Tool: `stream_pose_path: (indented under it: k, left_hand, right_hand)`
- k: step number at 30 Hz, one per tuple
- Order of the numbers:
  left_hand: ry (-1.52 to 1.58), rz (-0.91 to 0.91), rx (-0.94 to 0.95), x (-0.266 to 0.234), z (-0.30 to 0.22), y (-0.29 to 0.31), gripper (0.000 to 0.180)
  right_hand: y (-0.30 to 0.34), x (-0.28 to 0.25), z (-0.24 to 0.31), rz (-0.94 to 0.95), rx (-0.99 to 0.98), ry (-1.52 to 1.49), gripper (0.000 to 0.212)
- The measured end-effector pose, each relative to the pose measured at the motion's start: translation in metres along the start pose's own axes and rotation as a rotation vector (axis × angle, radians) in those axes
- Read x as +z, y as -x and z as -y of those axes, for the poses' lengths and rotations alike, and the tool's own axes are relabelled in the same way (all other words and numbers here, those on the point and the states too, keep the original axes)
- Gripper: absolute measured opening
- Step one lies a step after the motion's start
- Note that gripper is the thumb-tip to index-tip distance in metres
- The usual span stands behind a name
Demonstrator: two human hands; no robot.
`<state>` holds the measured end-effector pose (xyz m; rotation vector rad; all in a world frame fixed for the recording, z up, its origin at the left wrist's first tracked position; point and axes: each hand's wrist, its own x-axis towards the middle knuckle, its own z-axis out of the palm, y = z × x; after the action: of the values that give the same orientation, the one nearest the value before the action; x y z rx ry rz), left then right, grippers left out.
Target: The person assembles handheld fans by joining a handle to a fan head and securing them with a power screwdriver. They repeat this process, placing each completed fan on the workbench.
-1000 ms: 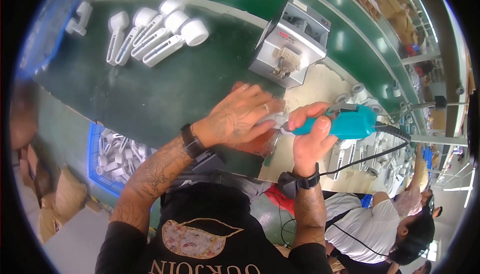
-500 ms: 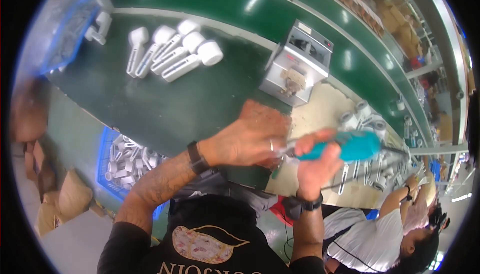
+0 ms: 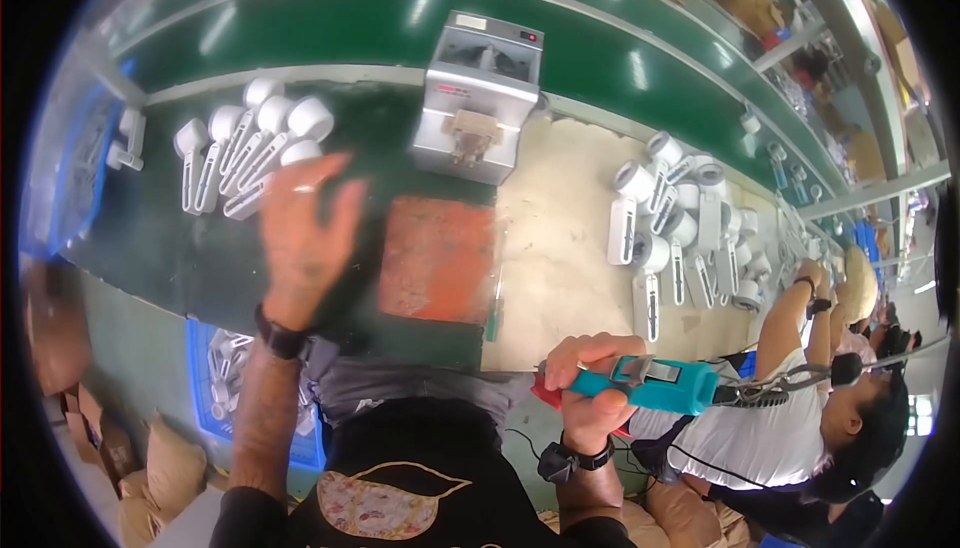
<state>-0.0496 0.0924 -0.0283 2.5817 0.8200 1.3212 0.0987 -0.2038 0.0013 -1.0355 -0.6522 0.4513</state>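
My left hand [image 3: 308, 233], smeared by motion, is over the left of the bench with thumb and fingers apart. Its fingertips are beside a white round-headed part [image 3: 300, 153] with a flat handle, at the near side of a group of similar white parts [image 3: 240, 143]. My right hand [image 3: 590, 388] is wrapped round a teal electric screwdriver [image 3: 665, 385], held low in front of the bench. A metal clip and a dark cord run from its end off to the right. Between my hands lies a bare reddish mat [image 3: 437, 258].
A silver box-shaped machine [image 3: 478, 98] stands behind the mat. Brown paper [image 3: 560, 238] covers the bench on the right, with more white parts [image 3: 680, 218] on it. A blue crate [image 3: 205, 378] of white parts is below left. A co-worker [image 3: 735, 438] sits at right.
My left hand has moved from the mat to the white parts on the left, where one more part lies. My right hand has drawn the screwdriver back toward me, off the mat.
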Motion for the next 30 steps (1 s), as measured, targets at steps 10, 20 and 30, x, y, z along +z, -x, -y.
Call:
stream_pose_path:
  k: [10, 20, 30]
  left_hand:
    - [0.540, 0.771, -0.048, 0.198, -0.209, -0.055, 0.046]
    - [0.516, 0.674, -0.087, 0.196, -0.174, -0.041, 0.038]
    - [0.627, 0.494, 0.005, 0.039, -0.083, 0.000, 0.022]
  right_hand:
    - [0.007, -0.001, 0.010, -0.025, 0.018, 0.187, 0.072]
    - [0.011, -0.016, 0.004, -0.087, 0.025, 0.242, 0.074]
    - [-0.041, 0.009, -0.013, -0.036, 0.018, 0.261, 0.073]
